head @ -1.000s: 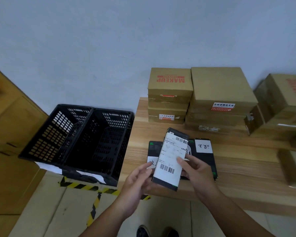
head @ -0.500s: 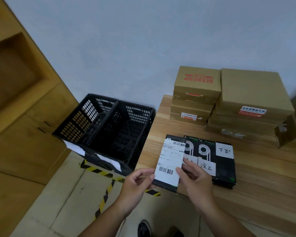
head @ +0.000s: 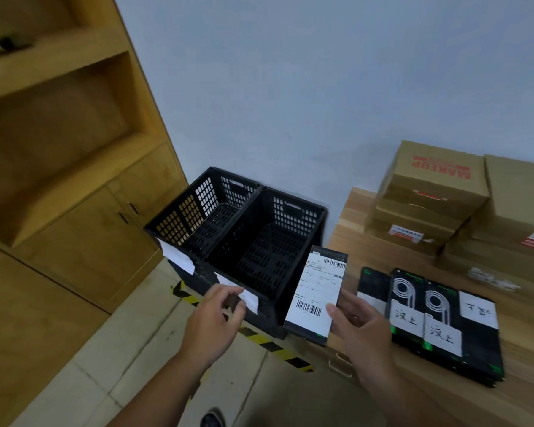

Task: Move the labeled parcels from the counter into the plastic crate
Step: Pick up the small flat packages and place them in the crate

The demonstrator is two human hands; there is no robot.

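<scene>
My right hand [head: 363, 329] grips a flat black parcel [head: 316, 295] with a white barcode label, holding it by its lower right edge at the counter's left end, just right of the crate. My left hand [head: 215, 320] hovers apart from the parcel with fingers spread, in front of the crate's near wall. The black plastic crate [head: 302, 211] stands on the floor left of the counter, two compartments side by side, both showing bare bottoms. Several more flat black parcels [head: 438, 322] with white labels lie in a row on the wooden counter [head: 521, 405].
Brown cardboard boxes [head: 435, 192] are stacked at the counter's back against the wall. A wooden shelf and cabinet unit [head: 74, 180] fills the left side. Yellow-black hazard tape [head: 265, 340] marks the tiled floor under the crate. My shoe [head: 211, 419] shows at the bottom.
My left hand has let go of the parcel and drawn left; my right hand alone carries it leftward toward the crate. My view has swung left.
</scene>
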